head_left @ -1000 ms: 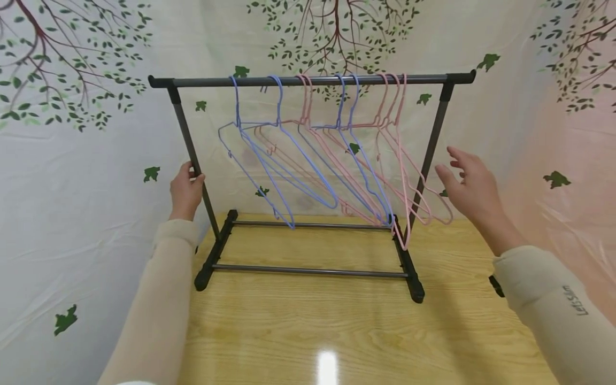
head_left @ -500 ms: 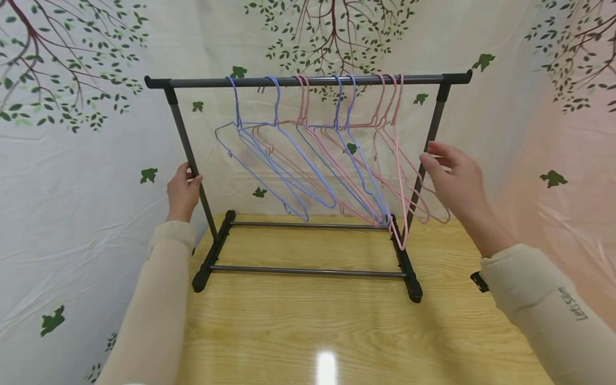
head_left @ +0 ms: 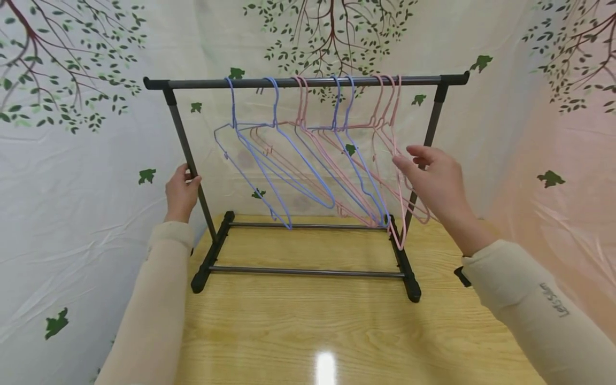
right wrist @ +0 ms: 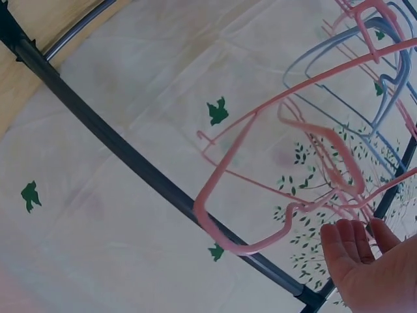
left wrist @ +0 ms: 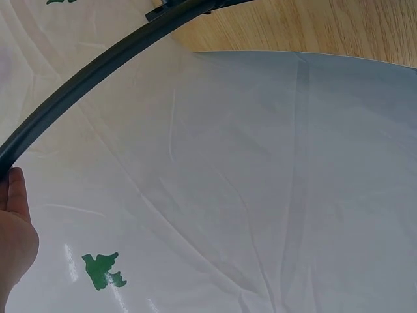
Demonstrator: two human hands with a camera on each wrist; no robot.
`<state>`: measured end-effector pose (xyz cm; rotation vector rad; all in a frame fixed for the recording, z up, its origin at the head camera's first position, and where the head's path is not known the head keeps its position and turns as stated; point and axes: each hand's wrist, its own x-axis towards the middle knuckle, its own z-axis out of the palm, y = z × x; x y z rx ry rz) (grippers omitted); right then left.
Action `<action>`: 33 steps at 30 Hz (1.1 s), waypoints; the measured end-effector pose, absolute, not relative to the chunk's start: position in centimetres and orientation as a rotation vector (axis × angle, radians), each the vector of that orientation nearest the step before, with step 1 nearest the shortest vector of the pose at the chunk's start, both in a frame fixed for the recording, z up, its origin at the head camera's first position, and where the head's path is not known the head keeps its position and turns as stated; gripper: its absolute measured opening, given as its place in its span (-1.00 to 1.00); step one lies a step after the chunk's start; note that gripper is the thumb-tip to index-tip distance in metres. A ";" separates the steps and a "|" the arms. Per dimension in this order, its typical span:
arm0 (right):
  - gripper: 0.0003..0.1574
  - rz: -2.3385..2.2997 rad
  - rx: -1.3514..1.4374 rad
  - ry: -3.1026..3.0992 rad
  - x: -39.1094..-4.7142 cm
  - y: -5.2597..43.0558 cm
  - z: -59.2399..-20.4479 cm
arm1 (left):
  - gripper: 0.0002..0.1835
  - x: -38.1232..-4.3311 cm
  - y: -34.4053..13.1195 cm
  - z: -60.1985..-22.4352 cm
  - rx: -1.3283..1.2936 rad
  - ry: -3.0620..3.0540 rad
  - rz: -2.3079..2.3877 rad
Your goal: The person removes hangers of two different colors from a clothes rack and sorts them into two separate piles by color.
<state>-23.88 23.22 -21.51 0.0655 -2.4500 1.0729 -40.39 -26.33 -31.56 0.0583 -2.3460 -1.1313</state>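
A dark metal clothes rack carries several blue wire hangers and pink wire hangers on its top bar. My left hand holds the rack's left post partway up, thumb on the near side and fingertips passing behind. In the left wrist view, that hand shows only at the edge. My right hand is in front of the right post, its thumb and fingers apart and overlapping the rightmost pink hanger. From the right wrist, the hand appears palm up beside the pink hangers, holding nothing.
The rack's black feet and two lower rods rest on a wood-grain table. Behind and at both sides hangs a pale printed cloth. A small black object lies by the right sleeve.
My right hand has moved left, from outside the right post to the rightmost pink hangers. The leftmost blue hanger swings slightly. My left hand stays on the post.
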 end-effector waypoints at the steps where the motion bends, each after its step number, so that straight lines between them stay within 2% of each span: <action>1: -0.12 1.059 0.065 -2.457 -23.9 23.1 -21.5 | -0.56 -40.4 -26.3 -31.6 0.061 -2.348 -1.134; 5: -0.13 1.000 0.063 -2.486 -24.1 22.7 -21.5 | -0.54 -40.4 -26.4 -31.6 0.059 -2.355 -1.144; 18: -0.35 0.870 0.018 -2.534 -23.9 23.0 -21.4 | -0.49 -40.4 -26.6 -31.6 0.059 -2.384 -1.168; 29: -0.32 0.852 -0.033 -2.611 -23.5 25.2 -21.0 | -0.51 -40.4 -26.6 -31.6 0.044 -2.376 -1.175; 33: -0.39 0.850 -0.039 -2.589 -23.5 25.7 -21.0 | -0.52 -40.3 -26.8 -31.6 0.037 -2.375 -1.171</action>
